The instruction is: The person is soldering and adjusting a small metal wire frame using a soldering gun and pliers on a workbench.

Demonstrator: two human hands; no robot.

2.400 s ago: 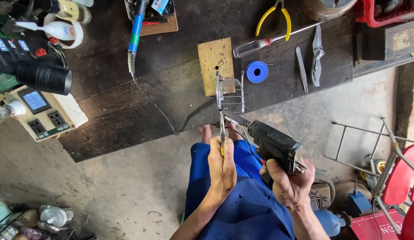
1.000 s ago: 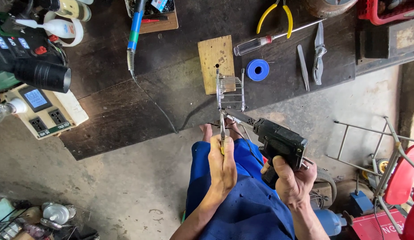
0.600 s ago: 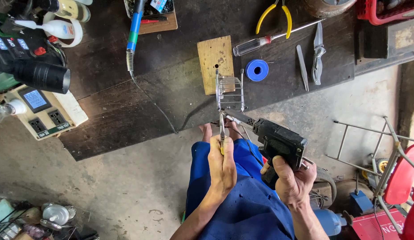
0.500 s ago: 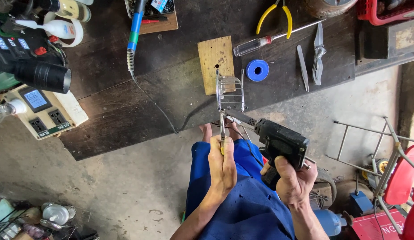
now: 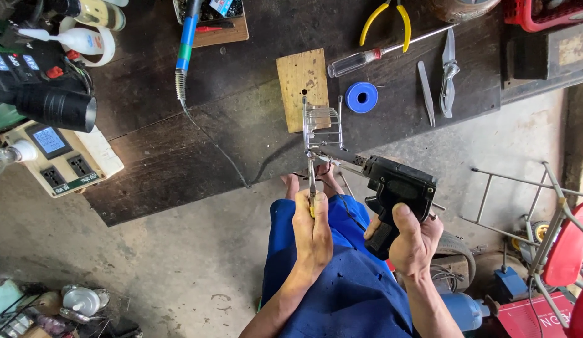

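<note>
Your left hand (image 5: 313, 233) is closed around a thin yellow-handled tool (image 5: 311, 185), fingers wrapped tight, its tip up against the lower corner of the small wire rack (image 5: 321, 122) at the bench edge. Your right hand (image 5: 412, 239) is clamped on the grip of the black soldering gun (image 5: 397, 191); its tip runs left to the same corner of the rack, just ahead of your left hand. Wooden block (image 5: 303, 78) sits beyond the rack, blue solder spool (image 5: 361, 97) beyond your right hand. Against 2.4 s ago, the gun sits slightly farther right; left hand unchanged.
</note>
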